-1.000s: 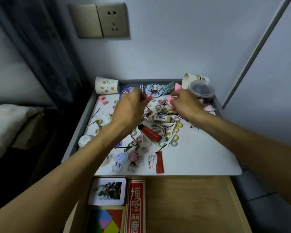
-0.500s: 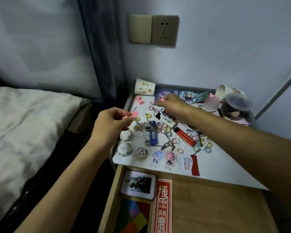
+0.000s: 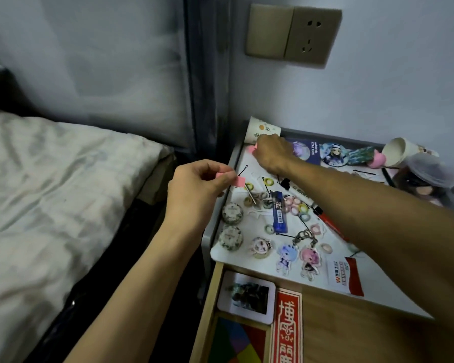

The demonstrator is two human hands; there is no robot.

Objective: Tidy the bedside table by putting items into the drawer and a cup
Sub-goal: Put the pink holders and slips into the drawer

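My left hand [image 3: 197, 184] hovers at the left edge of the white bedside table [image 3: 249, 155], pinching small pink pieces [image 3: 238, 181]. At the table's back left corner my right hand [image 3: 271, 153] closes over another pink piece [image 3: 251, 149], right in front of a flowered paper cup [image 3: 261, 128] lying on its side. Scattered on the table are small rings [image 3: 294, 205], a blue lighter [image 3: 279, 210], hairpins and two keychain figures [image 3: 297, 259]. The wooden drawer [image 3: 351, 328] below stands open.
A second paper cup [image 3: 398, 154] lies tipped at the back right beside a clear lidded jar [image 3: 425, 176]. Two round tins [image 3: 231, 224] sit near the table's left edge. The drawer holds a photo card [image 3: 246, 297], a red box [image 3: 288, 326] and a coloured puzzle. A bed [image 3: 50, 192] lies left.
The view swung left. My right hand reached from the table's middle to the back left corner by the cup. My left hand drew back to the left edge with pink pieces.
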